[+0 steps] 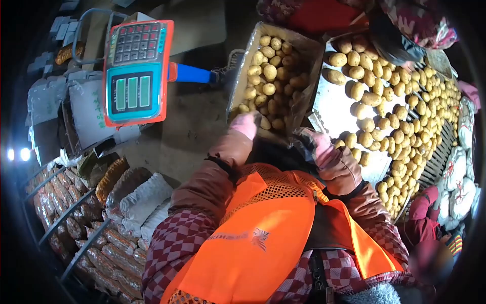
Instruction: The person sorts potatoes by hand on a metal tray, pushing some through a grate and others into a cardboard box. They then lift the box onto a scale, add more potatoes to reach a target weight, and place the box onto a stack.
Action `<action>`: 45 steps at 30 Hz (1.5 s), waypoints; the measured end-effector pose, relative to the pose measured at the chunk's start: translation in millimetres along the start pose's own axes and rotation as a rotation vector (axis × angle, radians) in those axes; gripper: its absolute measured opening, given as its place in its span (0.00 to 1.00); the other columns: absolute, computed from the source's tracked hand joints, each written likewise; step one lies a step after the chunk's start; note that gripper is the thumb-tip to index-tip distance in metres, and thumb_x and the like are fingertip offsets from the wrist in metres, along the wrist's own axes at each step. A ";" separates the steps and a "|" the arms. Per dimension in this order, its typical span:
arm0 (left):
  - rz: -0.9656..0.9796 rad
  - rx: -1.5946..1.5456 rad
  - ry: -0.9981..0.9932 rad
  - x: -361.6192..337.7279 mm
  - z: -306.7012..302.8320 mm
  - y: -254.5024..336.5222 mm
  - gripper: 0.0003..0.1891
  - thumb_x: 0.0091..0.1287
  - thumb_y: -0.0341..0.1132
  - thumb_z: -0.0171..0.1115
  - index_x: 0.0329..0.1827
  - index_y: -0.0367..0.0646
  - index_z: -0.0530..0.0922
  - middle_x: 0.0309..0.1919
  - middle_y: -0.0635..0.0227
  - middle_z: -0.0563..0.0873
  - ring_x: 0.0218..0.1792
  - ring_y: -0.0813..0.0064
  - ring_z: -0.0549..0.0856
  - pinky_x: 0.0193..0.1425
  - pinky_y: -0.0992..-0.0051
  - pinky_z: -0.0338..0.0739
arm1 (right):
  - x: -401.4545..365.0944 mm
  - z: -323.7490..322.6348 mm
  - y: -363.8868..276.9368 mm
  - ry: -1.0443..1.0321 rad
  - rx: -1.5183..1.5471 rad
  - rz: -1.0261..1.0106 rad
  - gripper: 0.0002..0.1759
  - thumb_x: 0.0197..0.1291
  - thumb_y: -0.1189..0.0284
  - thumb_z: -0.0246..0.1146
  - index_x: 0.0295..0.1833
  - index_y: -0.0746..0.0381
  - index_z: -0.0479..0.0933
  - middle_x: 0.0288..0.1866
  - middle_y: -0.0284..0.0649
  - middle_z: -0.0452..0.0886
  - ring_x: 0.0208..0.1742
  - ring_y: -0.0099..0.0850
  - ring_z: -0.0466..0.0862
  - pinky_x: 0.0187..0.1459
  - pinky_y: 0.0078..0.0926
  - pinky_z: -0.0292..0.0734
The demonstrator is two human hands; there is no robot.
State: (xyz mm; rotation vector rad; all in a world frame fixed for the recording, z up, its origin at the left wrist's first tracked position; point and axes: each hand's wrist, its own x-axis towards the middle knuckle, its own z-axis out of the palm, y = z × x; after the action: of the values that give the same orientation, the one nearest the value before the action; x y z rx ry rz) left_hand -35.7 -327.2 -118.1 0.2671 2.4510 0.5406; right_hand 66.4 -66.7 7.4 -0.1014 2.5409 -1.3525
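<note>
A box (237,81) with a liner holds several potatoes (270,73). My left hand (245,124) is at the near left corner of the box, its fingers closed round the edge or a potato there; which one is hidden. At the near right corner, my right hand (315,144) is beside the box, with dark material at its fingers that I cannot make out. To the right of the box, a pale sorting surface (331,109) bears several loose potatoes (374,99).
A red and blue scale display (135,73) stands at the upper left on a blue post. White boxes (86,101) are behind it. Filled bags (109,248) lie behind metal rails at the lower left. Other people's sleeves (422,218) show at the right and top right.
</note>
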 end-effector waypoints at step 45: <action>0.345 -0.569 -0.182 -11.5 -43.6 75.0 0.15 0.70 0.46 0.64 0.54 0.53 0.83 0.46 0.52 0.88 0.47 0.53 0.87 0.51 0.64 0.82 | -18.4 40.5 1.5 -0.120 1.565 0.577 0.44 0.66 0.75 0.62 0.82 0.52 0.48 0.56 0.44 0.81 0.47 0.39 0.85 0.46 0.35 0.84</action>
State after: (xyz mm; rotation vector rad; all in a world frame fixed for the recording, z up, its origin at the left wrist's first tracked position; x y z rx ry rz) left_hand -48.1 -277.4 -47.3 0.4755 1.9821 1.2685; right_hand 94.7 -95.1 -11.7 0.7146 0.7112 -2.3742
